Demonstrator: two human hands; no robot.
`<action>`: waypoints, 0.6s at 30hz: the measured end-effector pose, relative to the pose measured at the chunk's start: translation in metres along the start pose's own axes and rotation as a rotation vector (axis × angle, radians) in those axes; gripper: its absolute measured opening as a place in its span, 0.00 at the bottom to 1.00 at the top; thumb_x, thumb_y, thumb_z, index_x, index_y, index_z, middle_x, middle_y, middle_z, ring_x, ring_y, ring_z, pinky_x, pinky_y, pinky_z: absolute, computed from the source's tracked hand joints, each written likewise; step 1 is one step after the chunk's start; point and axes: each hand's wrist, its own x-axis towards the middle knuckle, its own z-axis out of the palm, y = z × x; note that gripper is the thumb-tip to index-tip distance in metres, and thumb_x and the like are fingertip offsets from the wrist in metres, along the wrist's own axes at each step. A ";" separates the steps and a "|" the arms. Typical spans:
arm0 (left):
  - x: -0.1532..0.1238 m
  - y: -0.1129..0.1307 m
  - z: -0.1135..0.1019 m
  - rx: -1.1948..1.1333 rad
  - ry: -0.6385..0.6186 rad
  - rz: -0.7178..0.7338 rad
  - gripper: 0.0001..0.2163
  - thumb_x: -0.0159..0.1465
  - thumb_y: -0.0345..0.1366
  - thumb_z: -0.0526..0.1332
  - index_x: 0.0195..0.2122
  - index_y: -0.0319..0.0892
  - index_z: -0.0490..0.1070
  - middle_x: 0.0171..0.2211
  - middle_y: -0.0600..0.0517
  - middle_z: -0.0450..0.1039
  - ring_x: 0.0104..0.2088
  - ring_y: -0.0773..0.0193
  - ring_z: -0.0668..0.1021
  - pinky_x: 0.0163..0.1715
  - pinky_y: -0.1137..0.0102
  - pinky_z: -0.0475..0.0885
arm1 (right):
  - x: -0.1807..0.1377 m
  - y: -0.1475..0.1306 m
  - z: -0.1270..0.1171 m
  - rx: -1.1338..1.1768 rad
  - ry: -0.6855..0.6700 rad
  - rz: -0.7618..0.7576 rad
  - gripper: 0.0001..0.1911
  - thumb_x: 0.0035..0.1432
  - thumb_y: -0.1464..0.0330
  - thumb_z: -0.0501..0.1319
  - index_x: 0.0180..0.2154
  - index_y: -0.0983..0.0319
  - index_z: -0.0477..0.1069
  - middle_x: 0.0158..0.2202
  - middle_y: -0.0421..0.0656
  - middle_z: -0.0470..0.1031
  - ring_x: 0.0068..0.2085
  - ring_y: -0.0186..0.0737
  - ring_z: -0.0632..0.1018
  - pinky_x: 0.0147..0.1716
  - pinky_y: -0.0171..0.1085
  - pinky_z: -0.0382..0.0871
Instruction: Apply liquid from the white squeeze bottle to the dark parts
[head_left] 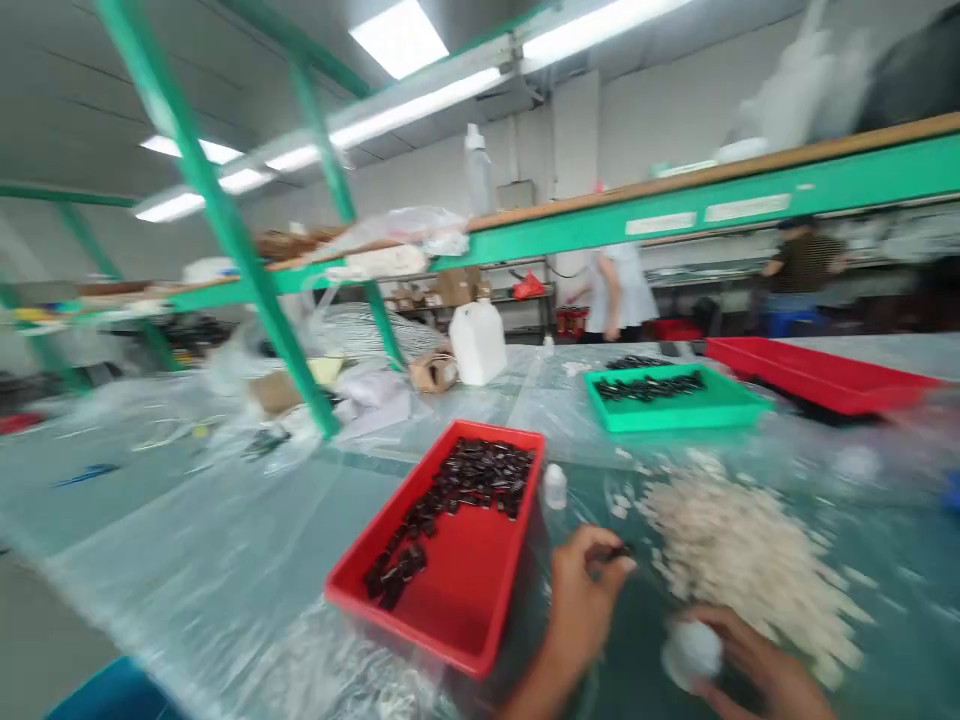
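My left hand is closed in a pinch on a small dark part, just right of a red tray that holds several dark parts. My right hand is at the bottom edge, its fingers wrapped round a small white round object. A heap of small white pieces lies on the plastic-covered table right above my right hand. A small white bottle stands beside the red tray.
A green tray with dark parts and a second red tray sit farther back. A white jug, green shelf posts and crumpled bags crowd the far left. Other people stand in the background. A blue bin is at the lower left.
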 end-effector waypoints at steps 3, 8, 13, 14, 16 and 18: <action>-0.005 0.008 -0.007 -0.057 -0.032 0.016 0.06 0.69 0.37 0.66 0.40 0.39 0.75 0.38 0.52 0.78 0.38 0.60 0.81 0.41 0.61 0.78 | -0.004 -0.018 0.012 -0.040 -0.064 0.128 0.13 0.63 0.63 0.67 0.47 0.60 0.72 0.41 0.42 0.82 0.41 0.42 0.85 0.43 0.41 0.82; 0.002 0.010 -0.003 -0.110 -0.059 0.004 0.06 0.70 0.37 0.65 0.43 0.40 0.74 0.39 0.52 0.76 0.33 0.63 0.78 0.35 0.65 0.77 | -0.004 -0.012 0.009 -0.100 -0.084 0.220 0.19 0.68 0.60 0.64 0.55 0.63 0.71 0.50 0.47 0.77 0.47 0.44 0.81 0.46 0.48 0.79; 0.027 0.011 0.009 -0.117 -0.055 0.014 0.07 0.68 0.35 0.67 0.44 0.39 0.74 0.38 0.53 0.76 0.29 0.66 0.77 0.31 0.68 0.77 | -0.020 -0.005 -0.048 -0.331 0.114 0.310 0.16 0.70 0.62 0.62 0.56 0.61 0.70 0.54 0.47 0.75 0.49 0.44 0.79 0.48 0.48 0.77; 0.033 0.011 0.012 -0.119 -0.056 0.018 0.07 0.68 0.35 0.67 0.44 0.39 0.74 0.39 0.52 0.77 0.31 0.65 0.78 0.32 0.67 0.77 | -0.023 -0.001 -0.061 -0.395 0.151 0.334 0.15 0.70 0.62 0.61 0.54 0.61 0.71 0.52 0.47 0.76 0.47 0.43 0.80 0.47 0.47 0.78; 0.038 0.011 0.013 -0.108 -0.037 0.023 0.06 0.68 0.35 0.66 0.44 0.39 0.74 0.40 0.52 0.77 0.34 0.63 0.79 0.35 0.65 0.78 | -0.022 0.009 -0.075 -0.496 0.187 0.352 0.12 0.70 0.62 0.61 0.51 0.61 0.73 0.49 0.46 0.77 0.43 0.40 0.80 0.44 0.44 0.78; 0.032 0.013 0.010 -0.067 -0.001 0.020 0.06 0.69 0.36 0.66 0.42 0.38 0.74 0.39 0.52 0.77 0.35 0.62 0.80 0.37 0.63 0.78 | -0.006 0.022 -0.061 -0.536 0.201 0.302 0.12 0.70 0.62 0.61 0.50 0.60 0.73 0.49 0.46 0.77 0.43 0.40 0.80 0.43 0.43 0.79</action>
